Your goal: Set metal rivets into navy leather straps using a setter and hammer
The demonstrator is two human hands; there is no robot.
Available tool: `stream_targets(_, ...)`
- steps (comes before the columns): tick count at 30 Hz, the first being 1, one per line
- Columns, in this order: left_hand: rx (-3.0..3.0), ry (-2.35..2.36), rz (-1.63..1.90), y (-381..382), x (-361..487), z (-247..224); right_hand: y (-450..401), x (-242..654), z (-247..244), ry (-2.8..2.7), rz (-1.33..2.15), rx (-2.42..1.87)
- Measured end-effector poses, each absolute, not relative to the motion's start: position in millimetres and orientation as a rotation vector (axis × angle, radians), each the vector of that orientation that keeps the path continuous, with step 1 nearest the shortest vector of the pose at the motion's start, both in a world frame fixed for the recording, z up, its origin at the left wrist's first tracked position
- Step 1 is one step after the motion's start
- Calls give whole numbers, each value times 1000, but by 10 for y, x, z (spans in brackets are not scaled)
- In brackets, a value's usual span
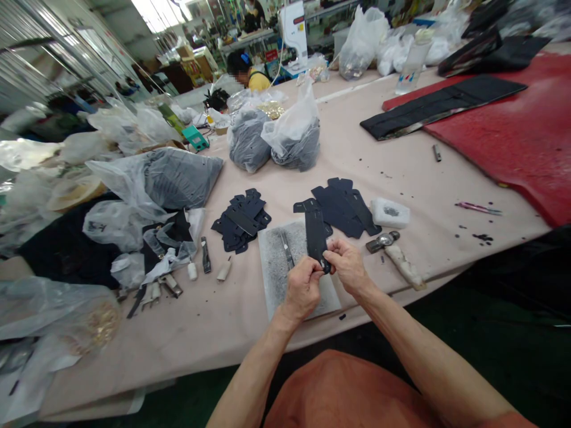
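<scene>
On the far left, a clear plastic bag (91, 321) holds small gold bits. Next to it lies a big bag of grey-black pieces (182, 178). Then comes a pile of black cut pieces (241, 220) on the pale pink table top (214, 333). The left hand (303, 288) and the right hand (348, 267) are both shut on the near end of a long black strip (316, 232), pinching it between thumbs and fingers. The strip's long side runs away from the person, with its far end leaning a bit left. It is held just over a grey board (274, 267), where a small knife (286, 249) lies. To the right are more black pieces (343, 208), a white block (389, 212), a small hammer (381, 241) and a big red mat (491, 137). The marks on a clear bottle (410, 68) are too small to read.
</scene>
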State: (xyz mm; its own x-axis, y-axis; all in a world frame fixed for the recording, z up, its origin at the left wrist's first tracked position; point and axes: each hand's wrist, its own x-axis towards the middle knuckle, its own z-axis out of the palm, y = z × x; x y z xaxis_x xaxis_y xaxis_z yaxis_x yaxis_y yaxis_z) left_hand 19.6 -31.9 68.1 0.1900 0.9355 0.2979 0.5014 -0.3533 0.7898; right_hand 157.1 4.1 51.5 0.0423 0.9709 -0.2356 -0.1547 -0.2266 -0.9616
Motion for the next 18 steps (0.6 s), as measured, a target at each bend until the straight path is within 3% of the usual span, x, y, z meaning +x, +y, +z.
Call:
stream_targets(12, 1889, 1413, 1071, -398, 165, 572, 34, 1549, 429, -959, 1462, -1340)
stream_targets(18, 1696, 1537, 835, -225, 160, 418, 219, 1584, 123, -1259, 1396, -1522)
